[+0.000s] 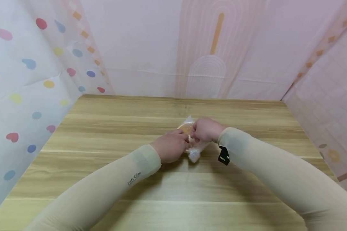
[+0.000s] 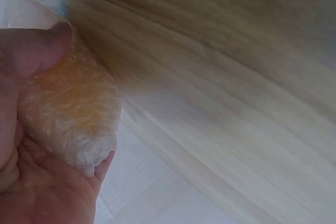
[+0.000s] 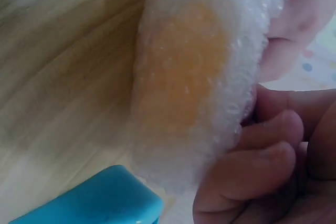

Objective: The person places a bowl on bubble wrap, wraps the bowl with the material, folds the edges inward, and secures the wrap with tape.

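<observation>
A bundle of clear bubble wrap (image 1: 194, 155) with something orange (image 1: 186, 128) inside lies between the two hands over the table. My left hand (image 1: 171, 146) grips it from the left; in the left wrist view the thumb (image 2: 44, 48) presses on its top and the palm sits under it. From the right, my right hand (image 1: 207, 129) curls its fingers at the wrap's edge and pinches it. Close up in the right wrist view, the orange shape (image 3: 181, 72) shows blurred through the bubbles, its kind hidden by the layers.
The wood-grain table (image 1: 104, 122) spreads around the bundle, with patterned sheets (image 1: 144, 41) hanging behind and at both sides. A smooth teal thing (image 3: 100, 200) enters the lower left of the right wrist view. A black strap piece (image 1: 224, 156) hangs at the right wrist.
</observation>
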{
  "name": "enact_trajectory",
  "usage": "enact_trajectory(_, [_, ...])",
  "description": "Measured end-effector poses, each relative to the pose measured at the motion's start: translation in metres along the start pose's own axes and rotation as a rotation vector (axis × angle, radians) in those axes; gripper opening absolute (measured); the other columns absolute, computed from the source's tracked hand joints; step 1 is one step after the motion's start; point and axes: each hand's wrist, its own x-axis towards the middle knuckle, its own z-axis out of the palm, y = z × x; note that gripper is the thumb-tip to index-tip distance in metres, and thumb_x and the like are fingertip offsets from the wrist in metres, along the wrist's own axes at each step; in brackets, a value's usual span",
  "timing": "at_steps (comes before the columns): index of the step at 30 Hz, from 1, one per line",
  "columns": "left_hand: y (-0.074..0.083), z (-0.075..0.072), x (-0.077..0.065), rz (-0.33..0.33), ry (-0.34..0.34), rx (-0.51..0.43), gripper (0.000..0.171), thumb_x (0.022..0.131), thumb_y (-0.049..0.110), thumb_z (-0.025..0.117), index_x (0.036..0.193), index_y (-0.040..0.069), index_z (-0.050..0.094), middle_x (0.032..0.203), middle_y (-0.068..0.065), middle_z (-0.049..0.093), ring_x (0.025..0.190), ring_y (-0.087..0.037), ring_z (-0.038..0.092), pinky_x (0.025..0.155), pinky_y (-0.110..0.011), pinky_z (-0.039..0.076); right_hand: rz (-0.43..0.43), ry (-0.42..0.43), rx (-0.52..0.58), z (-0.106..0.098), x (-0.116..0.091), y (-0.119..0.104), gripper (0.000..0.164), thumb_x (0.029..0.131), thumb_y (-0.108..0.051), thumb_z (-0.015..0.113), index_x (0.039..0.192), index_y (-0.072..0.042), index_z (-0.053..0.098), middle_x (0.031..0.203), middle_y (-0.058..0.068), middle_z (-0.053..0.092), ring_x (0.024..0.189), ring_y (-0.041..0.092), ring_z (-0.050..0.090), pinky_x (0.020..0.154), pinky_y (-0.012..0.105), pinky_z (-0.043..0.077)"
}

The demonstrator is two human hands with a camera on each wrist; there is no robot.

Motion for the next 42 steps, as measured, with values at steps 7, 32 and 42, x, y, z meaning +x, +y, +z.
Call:
enact_trajectory(7, [-0.001,0.0,0.003,0.016,0.006,-0.008,0.021,0.086,0.018,0.058,0.103,0.021,0.068,0.107,0.005,0.065,0.1,-0.018,0.053,0.094,-0.031,0.043,0.021,-0.037,-0.035,0.003,0.002,0.002,0.013,0.081,-0.004,0.051,0.079,-0.011,0.063,0.067,-0.003,0.058,0.064,0.013,0.05,0.055,0.022,0.04])
enact_trajectory(32, [0.003,-0.001,0.008,0.03,0.038,-0.034,0.014,0.088,0.014,0.052,0.095,0.02,0.063,0.105,0.005,0.067,0.115,-0.017,0.052,0.107,-0.031,0.035,0.038,0.084,-0.09,0.016,0.003,0.005,0.008,0.081,-0.011,0.057,0.087,-0.016,0.058,0.078,-0.002,0.059,0.07,0.016,0.054,0.057,0.024,0.043])
enact_trajectory(42, [0.006,-0.001,0.008,0.025,0.016,-0.044,0.014,0.089,0.015,0.053,0.09,0.021,0.064,0.106,0.006,0.067,0.112,-0.015,0.053,0.106,-0.03,0.034,0.129,0.059,-0.111,0.02,0.004,0.0,0.006,0.081,-0.016,0.059,0.085,-0.021,0.059,0.08,-0.002,0.061,0.07,0.017,0.056,0.054,0.027,0.044])
